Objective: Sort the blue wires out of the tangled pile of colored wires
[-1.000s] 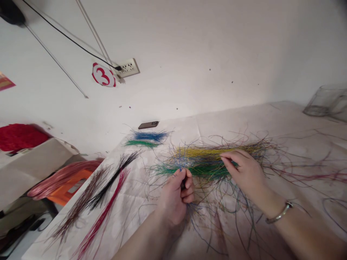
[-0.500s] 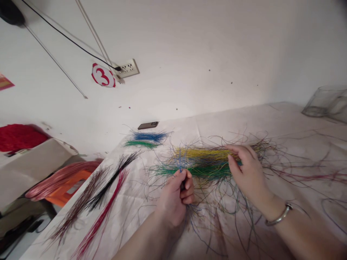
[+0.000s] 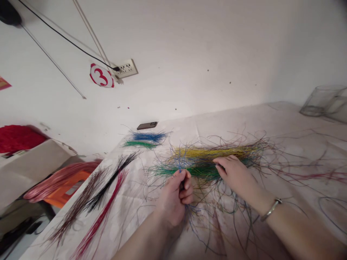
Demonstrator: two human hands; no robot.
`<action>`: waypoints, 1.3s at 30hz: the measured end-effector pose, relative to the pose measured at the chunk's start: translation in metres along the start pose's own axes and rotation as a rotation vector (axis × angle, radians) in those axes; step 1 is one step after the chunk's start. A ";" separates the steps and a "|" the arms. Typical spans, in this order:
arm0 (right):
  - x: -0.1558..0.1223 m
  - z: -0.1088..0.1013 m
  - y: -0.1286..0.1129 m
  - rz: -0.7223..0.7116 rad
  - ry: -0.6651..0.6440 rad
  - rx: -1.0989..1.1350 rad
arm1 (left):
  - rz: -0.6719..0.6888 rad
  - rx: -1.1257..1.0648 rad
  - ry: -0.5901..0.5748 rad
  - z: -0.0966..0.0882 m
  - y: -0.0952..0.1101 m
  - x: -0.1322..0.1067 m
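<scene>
My left hand [image 3: 173, 196] is closed around a small bundle of thin blue wires [image 3: 180, 160], whose ends stick out above the thumb and below the fist. Just beyond it lies a loose pile of yellow wires [image 3: 199, 153] and green wires [image 3: 199, 172], with some blue strands between them. Over the right part of that pile is my right hand [image 3: 237, 177], palm down, thumb and forefinger a little apart. Its fingertips are at the wires; whether they touch a strand I cannot make out. A silver bangle circles the right wrist.
Dark brown wires [image 3: 78, 209], black wires [image 3: 111, 184] and red wires [image 3: 103, 216] lie at the left of the white-covered table. Further back are short blue wires [image 3: 149, 136], green wires [image 3: 139, 144] and a phone [image 3: 147, 125]. A glass jug [image 3: 316, 103] stands far right.
My right hand has moved left along the pile, toward my left hand, and its fingers have drawn closer together. My left hand stays in place with the blue wires.
</scene>
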State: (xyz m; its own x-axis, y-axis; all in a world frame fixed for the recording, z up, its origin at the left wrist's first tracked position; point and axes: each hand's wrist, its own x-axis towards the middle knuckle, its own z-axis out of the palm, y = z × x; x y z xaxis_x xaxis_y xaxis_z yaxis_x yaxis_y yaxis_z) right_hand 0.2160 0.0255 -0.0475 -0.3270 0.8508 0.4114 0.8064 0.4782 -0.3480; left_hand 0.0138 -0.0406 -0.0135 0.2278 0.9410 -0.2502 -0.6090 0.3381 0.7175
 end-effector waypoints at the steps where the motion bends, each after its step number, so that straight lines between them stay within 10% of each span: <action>1: 0.000 0.001 0.002 0.004 -0.021 -0.022 | 0.000 -0.001 -0.004 0.000 0.000 0.000; 10: 0.001 -0.003 0.003 0.061 -0.066 -0.077 | -0.005 -0.007 -0.001 -0.001 -0.001 0.002; 30: -0.011 -0.024 -0.023 -0.034 0.466 0.306 | -0.011 -0.010 0.013 -0.001 -0.001 0.002; 39: -0.022 -0.025 -0.050 -0.201 0.123 0.464 | 0.014 0.064 -0.044 0.005 -0.005 -0.003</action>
State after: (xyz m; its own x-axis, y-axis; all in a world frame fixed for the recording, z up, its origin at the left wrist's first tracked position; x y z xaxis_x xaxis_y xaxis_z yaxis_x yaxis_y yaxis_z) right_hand 0.1951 -0.0229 -0.0177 -0.3697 0.7140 0.5946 0.4215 0.6992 -0.5774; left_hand 0.0196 -0.0450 -0.0128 0.2532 0.9438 -0.2122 -0.5625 0.3221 0.7614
